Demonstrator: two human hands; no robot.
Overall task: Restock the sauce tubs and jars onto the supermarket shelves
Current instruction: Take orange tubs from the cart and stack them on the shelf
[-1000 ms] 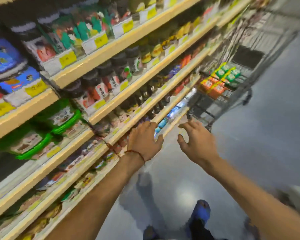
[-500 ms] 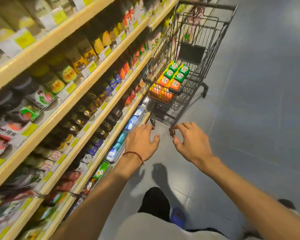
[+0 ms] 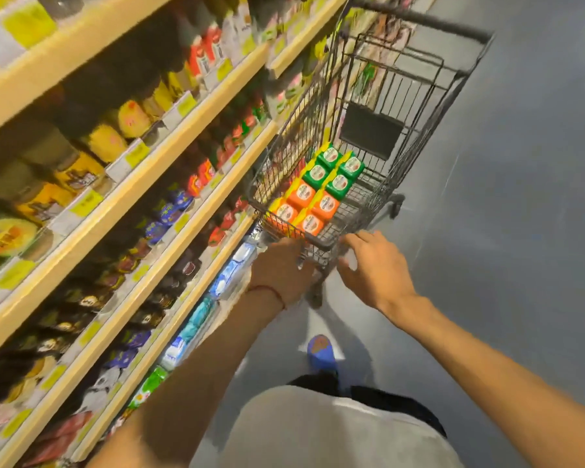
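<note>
Nearest the lens, a pale shirt front (image 3: 318, 434) was seen, with dark trousers (image 3: 395, 403) below it. One blue shoe (image 3: 321, 352) was planted on the grey floor (image 3: 520, 248).

Further out, the left hand (image 3: 281, 268) was shown from its back, with a red string (image 3: 272, 293) worn at the wrist. Its fingers were reached ahead and loosely bent, and nothing was held in them. It was brought right up to the near end of the wire cart (image 3: 419, 130), though whether the wire was touched could not be told through the blur. The right hand (image 3: 375, 268) was held just beside it. Its fingers were spread and lightly bent, the thumb was set apart, and nothing was gripped. The fingertips were kept close to the cart's near rim.

And in the basket, the goods were found: eight in all, packed lids up in a tight block two wide, toward the shelf side at the near end. Four orange sauce tubs (image 3: 304, 211) were set nearest the hands. Four green sauce tubs (image 3: 333, 170) were set directly beyond, touching them. A dark panel (image 3: 370, 130) was seen further back in the basket, and the handle bar (image 3: 429, 23) at the far end.

Along the left, the shelves (image 3: 122, 204) were filled with dark bottles and jars (image 3: 108, 143). Yellow price tags (image 3: 85, 201) were fixed on the shelf edges. Blue-and-white packs (image 3: 227, 278) were lined along the lowest tier. The labels were too smeared to be read.
</note>
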